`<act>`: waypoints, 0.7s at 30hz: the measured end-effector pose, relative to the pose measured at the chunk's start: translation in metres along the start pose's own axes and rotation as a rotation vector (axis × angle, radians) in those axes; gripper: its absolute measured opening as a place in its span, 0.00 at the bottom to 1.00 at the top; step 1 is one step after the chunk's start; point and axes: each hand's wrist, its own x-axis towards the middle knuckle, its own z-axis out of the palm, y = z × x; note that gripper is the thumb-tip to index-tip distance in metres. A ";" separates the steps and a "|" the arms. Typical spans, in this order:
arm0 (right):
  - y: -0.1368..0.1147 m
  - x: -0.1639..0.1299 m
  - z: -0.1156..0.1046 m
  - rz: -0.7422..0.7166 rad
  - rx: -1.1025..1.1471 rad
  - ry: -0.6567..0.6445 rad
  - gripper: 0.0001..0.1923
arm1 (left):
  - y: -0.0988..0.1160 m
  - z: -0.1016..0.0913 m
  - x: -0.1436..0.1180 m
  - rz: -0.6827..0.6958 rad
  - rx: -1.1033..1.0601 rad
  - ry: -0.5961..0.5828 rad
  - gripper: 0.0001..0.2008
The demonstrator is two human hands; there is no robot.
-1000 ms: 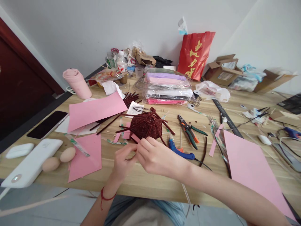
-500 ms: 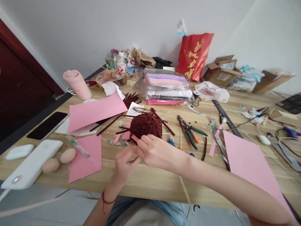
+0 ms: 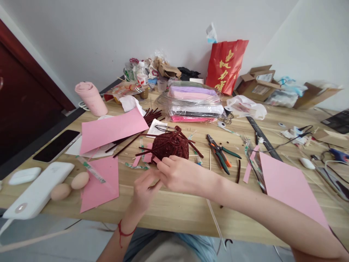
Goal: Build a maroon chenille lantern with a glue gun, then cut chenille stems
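My right hand (image 3: 174,173) is closed in a pinch, and a short end of a pink paper strip (image 3: 156,160) sticks out past its fingers. Against its fingertips my left hand (image 3: 145,187) is pinched closed too, with a red cord round the wrist; what lies between its fingers is hidden. Just beyond both hands sits a dark brown fuzzy bundle (image 3: 170,145), shaped from pipe cleaners, several stems poking out. Small pink paper pieces (image 3: 148,155) lie at its left side. Green-and-orange-handled pliers (image 3: 219,153) rest to the right.
Pink sheets (image 3: 114,129) lie left, and another pink sheet (image 3: 289,185) lies right. Loose brown pipe cleaners (image 3: 152,117) are behind. Two eggs (image 3: 80,180), a power bank (image 3: 40,189) and a phone (image 3: 56,145) are at left. Packaged coloured sheets (image 3: 193,103) and a red bag (image 3: 227,67) stand at the back.
The view has shifted very slightly. Both hands stay pinched together in nearly the same place, and my right forearm now covers the blue objects beside it.
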 end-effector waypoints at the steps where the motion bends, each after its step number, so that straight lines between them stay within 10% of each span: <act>1: 0.000 0.000 0.000 -0.010 -0.008 0.005 0.10 | 0.000 0.000 0.000 -0.004 0.003 -0.002 0.06; 21: 0.000 -0.004 0.001 -0.012 0.092 -0.178 0.12 | 0.004 0.000 0.001 -0.027 -0.029 -0.020 0.06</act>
